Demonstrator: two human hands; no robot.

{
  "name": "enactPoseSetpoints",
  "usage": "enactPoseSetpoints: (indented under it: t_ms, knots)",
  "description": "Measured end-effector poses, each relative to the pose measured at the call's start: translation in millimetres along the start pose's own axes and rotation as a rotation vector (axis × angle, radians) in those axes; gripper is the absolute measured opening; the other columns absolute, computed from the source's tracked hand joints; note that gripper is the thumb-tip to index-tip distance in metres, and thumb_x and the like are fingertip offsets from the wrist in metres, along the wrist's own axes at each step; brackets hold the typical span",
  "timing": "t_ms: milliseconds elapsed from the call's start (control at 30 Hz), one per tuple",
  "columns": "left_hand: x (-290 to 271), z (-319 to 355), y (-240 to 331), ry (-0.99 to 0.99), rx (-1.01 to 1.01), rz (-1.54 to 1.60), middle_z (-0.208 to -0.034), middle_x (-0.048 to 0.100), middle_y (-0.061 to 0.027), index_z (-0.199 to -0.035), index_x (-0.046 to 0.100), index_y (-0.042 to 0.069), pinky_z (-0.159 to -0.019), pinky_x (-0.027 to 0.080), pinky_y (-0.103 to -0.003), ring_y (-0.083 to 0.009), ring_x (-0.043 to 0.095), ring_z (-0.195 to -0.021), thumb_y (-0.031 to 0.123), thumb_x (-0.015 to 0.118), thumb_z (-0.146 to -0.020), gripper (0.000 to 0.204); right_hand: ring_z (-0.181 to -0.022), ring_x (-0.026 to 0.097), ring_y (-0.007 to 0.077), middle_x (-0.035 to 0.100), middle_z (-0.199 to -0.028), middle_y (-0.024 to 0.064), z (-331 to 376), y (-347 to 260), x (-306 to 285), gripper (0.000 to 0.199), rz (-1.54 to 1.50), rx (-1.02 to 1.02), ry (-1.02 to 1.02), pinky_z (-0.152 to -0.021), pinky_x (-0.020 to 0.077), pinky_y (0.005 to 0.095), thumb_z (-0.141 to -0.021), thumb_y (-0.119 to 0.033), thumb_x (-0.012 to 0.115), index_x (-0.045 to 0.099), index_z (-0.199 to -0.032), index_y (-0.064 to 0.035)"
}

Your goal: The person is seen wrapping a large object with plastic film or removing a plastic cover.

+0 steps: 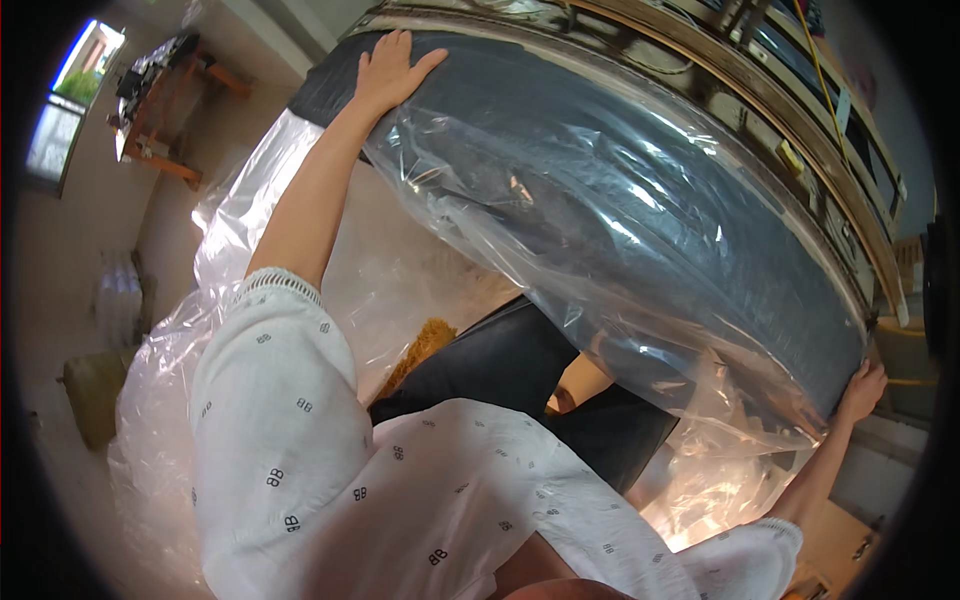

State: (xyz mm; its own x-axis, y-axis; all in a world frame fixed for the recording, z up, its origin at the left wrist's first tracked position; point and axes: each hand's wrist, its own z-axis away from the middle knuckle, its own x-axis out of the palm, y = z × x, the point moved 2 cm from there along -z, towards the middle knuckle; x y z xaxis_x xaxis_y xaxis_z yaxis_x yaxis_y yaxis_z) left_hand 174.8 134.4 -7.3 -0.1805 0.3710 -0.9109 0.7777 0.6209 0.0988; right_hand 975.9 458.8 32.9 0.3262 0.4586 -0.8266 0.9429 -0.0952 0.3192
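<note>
A long dark grey sheet of material runs from far left to near right along the front of a machine-like frame. My left hand lies on its far left end, fingers stretched and thumb spread. Clear plastic film covers much of the dark sheet's middle and hangs down toward me in wrinkled folds. At the sheet's right end, my right hand is closed around the corner. The fingers there are small and partly hidden, so whether film is also in that grip is unclear.
The machine frame with long rails rises just behind the sheet. More loose film billows at my left and between my legs. A wooden stand bearing dark items is at the far left, with a yellowish roll-like object nearer.
</note>
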Motion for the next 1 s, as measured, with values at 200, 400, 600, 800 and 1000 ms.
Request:
enactPoseSetpoints:
  t_ms: [200, 400, 600, 800, 1000]
  knots:
    - [-19, -4, 20, -0.055, -0.082, 0.058, -0.136, 0.033, -0.0192, -0.132, 0.033, 0.006, -0.103, 0.023, -0.048, -0.0335, 0.027, -0.128, 0.053, 0.048, -0.082, 0.070, -0.121, 0.039, 0.0241, 0.046, -0.126, 0.0112, 108, -196, -145, 0.036, -1.096, -0.670, -0.359, -0.100, 0.0261, 0.0303, -0.093, -0.021, 0.038, 0.046, -0.124, -0.0056]
    - [-39, 46, -47, 0.860, -0.284, 0.666, -0.094, 0.055, -0.0141, -0.094, 0.051, 0.002, -0.081, 0.040, -0.036, -0.0256, 0.053, -0.087, 0.036, 0.048, -0.088, 0.035, -0.131, 0.025, 0.0277, 0.031, -0.139, 0.0123, 102, -196, -122, 0.045, -0.787, -0.709, -0.203, -0.106, 0.0166, 0.0360, -0.093, -0.024, 0.034, 0.034, -0.134, -0.0064]
    - [84, 119, -199, 0.512, -0.801, 0.404, -0.094, 0.055, -0.0168, -0.096, 0.050, 0.001, -0.080, 0.040, -0.039, -0.0316, 0.053, -0.092, 0.034, 0.053, -0.085, 0.034, -0.129, 0.027, 0.0300, 0.031, -0.139, 0.0138, 98, -207, -116, 0.043, -0.806, -0.684, -0.202, -0.105, 0.0195, 0.0374, -0.094, -0.024, 0.032, 0.036, -0.133, -0.0076]
    - [74, 160, -232, -0.100, -0.801, -0.010, -0.101, 0.055, -0.0164, -0.098, 0.053, 0.004, -0.081, 0.041, -0.042, -0.0308, 0.052, -0.101, 0.044, 0.060, -0.077, 0.046, -0.129, 0.027, 0.0296, 0.031, -0.139, 0.0153, 92, -199, -109, 0.043, -0.779, -0.655, -0.204, -0.105, 0.0196, 0.0366, -0.094, -0.023, 0.032, 0.035, -0.133, -0.0062]
    - [68, 213, -323, -0.097, -0.634, 0.176, -0.088, 0.062, -0.0120, -0.090, 0.058, 0.006, -0.073, 0.046, -0.041, -0.0303, 0.060, -0.083, 0.029, 0.057, -0.081, 0.025, -0.128, 0.028, 0.0288, 0.033, -0.138, 0.0156, 83, -210, -104, 0.043, -0.834, -0.696, -0.208, -0.105, 0.0196, 0.0352, -0.094, -0.021, 0.033, 0.034, -0.133, -0.0023]
